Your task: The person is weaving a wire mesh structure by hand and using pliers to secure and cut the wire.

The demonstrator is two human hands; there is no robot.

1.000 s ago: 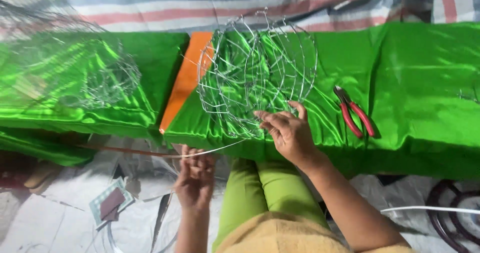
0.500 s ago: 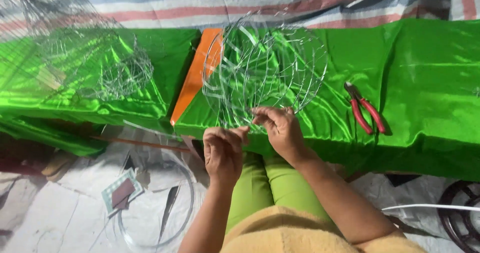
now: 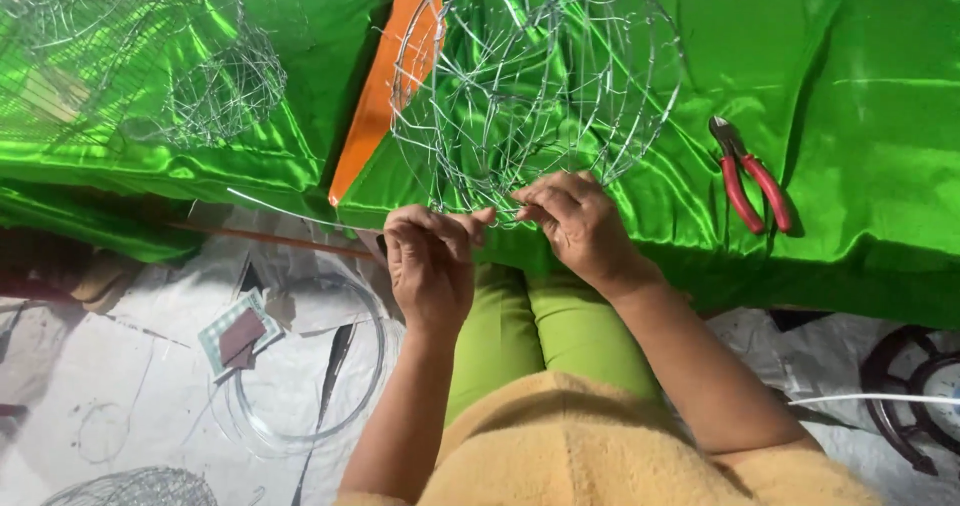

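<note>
Left hand (image 3: 432,266) and right hand (image 3: 577,228) pinching the near rim of a round wire frame (image 3: 535,86) on green satin cloth (image 3: 860,86), red-handled pliers (image 3: 752,174) to the right, wire coil (image 3: 300,366) on floor

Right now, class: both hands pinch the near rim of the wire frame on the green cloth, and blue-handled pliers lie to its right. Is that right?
Not quite. The head view shows the pliers have red handles, not blue. The rest stands: left hand and right hand pinch the wire frame on the green cloth.

A rounded silver wire frame (image 3: 535,91), open mesh of bent wires, stands tilted on green satin cloth (image 3: 860,56); its near rim is pinched.
</note>
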